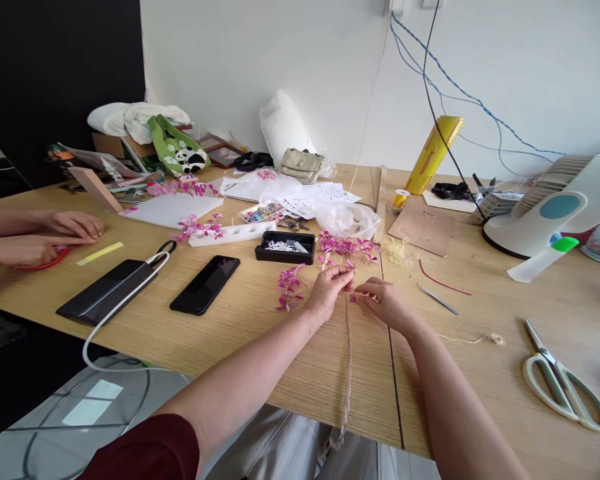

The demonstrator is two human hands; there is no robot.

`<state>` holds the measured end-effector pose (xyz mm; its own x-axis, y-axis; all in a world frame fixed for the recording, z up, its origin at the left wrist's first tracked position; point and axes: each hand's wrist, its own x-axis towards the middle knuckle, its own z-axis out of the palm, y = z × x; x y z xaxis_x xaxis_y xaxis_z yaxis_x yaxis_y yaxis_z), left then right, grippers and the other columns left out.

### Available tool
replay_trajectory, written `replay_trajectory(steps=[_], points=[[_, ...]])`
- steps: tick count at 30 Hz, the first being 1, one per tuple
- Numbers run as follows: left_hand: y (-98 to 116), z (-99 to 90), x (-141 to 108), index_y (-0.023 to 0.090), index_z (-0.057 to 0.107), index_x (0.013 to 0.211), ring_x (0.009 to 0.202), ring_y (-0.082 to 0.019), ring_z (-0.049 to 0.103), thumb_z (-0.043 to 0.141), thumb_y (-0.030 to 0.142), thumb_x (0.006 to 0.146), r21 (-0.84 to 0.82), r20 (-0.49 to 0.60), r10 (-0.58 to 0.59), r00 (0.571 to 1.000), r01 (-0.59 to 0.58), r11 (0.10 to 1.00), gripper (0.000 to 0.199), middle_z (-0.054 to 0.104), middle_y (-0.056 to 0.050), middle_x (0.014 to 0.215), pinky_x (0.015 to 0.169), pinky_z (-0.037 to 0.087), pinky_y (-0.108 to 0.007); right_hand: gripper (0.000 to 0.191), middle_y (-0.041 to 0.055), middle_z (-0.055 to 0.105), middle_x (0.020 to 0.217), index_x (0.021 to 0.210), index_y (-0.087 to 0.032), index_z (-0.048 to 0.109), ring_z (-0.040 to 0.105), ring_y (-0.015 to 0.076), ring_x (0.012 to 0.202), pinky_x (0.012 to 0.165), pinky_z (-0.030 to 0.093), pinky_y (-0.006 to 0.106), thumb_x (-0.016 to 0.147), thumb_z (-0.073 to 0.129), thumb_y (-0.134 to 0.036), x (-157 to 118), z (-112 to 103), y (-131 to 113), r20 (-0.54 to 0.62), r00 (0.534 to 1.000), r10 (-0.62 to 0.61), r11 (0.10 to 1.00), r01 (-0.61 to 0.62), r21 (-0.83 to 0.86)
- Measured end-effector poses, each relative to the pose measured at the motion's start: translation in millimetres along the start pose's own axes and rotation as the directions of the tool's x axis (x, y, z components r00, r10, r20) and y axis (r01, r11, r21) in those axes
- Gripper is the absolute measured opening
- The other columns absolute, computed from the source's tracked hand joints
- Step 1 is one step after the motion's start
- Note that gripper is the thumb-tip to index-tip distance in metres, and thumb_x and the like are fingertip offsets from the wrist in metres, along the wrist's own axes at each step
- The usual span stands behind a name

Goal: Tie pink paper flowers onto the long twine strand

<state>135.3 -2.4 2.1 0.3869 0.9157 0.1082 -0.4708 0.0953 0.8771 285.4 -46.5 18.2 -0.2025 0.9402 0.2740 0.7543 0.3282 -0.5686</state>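
We pinch the top of a twisted, pale fibre cord in our left hand; our right hand pinches a small purple blossom beside it. The cord runs lengthwise toward us, over the bench's near edge, bare wood grain flanking it.

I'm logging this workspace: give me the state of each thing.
Braided cord: lower end past the tabletop's edge
Left hand: pinched at the cord's upper end
Right hand: half curled, hold unclear
Scissors: lying flat, apparently closed
Smartphone: face up, screen dark
Black tray: open, holding white pieces
Yellow box: standing tilted
White fan: running state unclear
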Motion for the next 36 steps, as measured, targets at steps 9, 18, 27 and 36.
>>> replay_trajectory(steps=[9,18,27,36], points=[[2.6,6.9,-4.4,0.011,0.066,0.076,0.057,-0.008,0.045,0.063,0.027,0.067,0.165,0.023,-0.035,0.999,0.030,0.986,0.018,0.053,0.000,0.062,0.057,0.036,-0.022,0.029,0.0054,0.063,0.090,0.099,-0.022,0.061,0.053,0.0133,0.065,0.056,0.044,0.027,0.072,0.057,-0.032,2.1,-1.1,-4.6,-0.278,0.924,0.262,0.873,-0.105,0.476],[-3.8,3.0,-2.2,0.013,0.064,0.076,0.061,-0.010,0.046,0.059,0.030,0.072,0.370,0.058,0.040,0.998,-0.059,0.927,0.018,0.056,-0.001,0.066,0.058,0.036,-0.023,0.029,0.0033,0.060,0.081,0.095,-0.021,0.056,0.053,0.0134,0.064,0.056,0.043,0.026,0.071,0.062,-0.037,2.4,1.5,-8.6,-0.256,0.936,0.241,0.862,-0.086,0.500],[-10.5,1.1,-0.5,0.012,0.064,0.081,0.065,-0.011,0.050,0.057,0.028,0.074,0.427,0.096,0.050,0.994,-0.086,0.900,0.019,0.059,-0.002,0.071,0.062,0.039,-0.023,0.015,-0.0018,0.052,0.059,0.072,-0.018,0.057,0.047,0.0106,0.054,0.052,0.038,0.024,0.072,0.060,-0.033,4.5,8.7,1.0,-0.187,0.932,0.311,0.780,-0.138,0.611],[-13.5,-0.8,0.0,0.012,0.064,0.088,0.068,-0.012,0.055,0.059,0.026,0.074,0.449,0.109,0.093,0.990,-0.133,0.884,0.021,0.063,-0.005,0.078,0.064,0.045,-0.024,0.012,-0.0019,0.054,0.058,0.071,-0.019,0.057,0.047,0.0112,0.053,0.050,0.035,0.023,0.072,0.057,-0.030,3.6,11.1,5.4,-0.215,0.936,0.278,0.900,-0.176,0.398]])
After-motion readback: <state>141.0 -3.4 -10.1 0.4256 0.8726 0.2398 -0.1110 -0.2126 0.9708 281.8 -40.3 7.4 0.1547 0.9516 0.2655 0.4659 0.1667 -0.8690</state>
